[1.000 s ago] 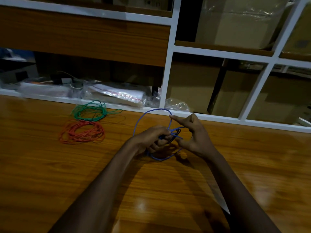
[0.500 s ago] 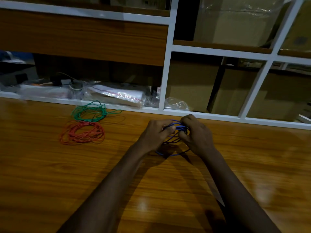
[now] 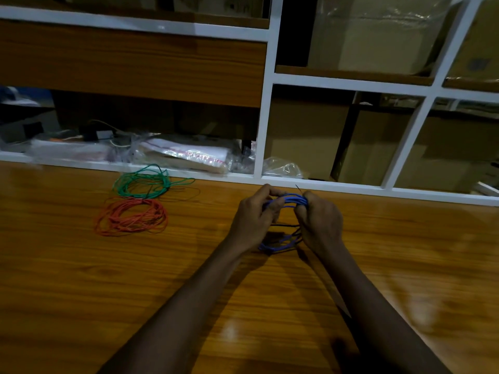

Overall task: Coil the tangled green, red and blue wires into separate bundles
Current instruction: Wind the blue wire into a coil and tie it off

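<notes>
Blue wire (image 3: 291, 198), well apart from green coil (image 3: 141, 182), red coil (image 3: 131, 217)

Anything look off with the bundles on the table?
Only the green bundle: a loose loop strays out to its right, unlike the tidier red bundle beside it. The left hand and right hand grip the blue wire.

We are seeing two slender arms coming in from the bottom edge of the view, and both are showing bare along their whole visible length: our left forearm (image 3: 189, 292) and our right forearm (image 3: 378, 306). Our left hand (image 3: 253, 220) and right hand (image 3: 321, 222) are going bare too. Dim light is shading the arms, making finer surface detail unreadable.
</notes>
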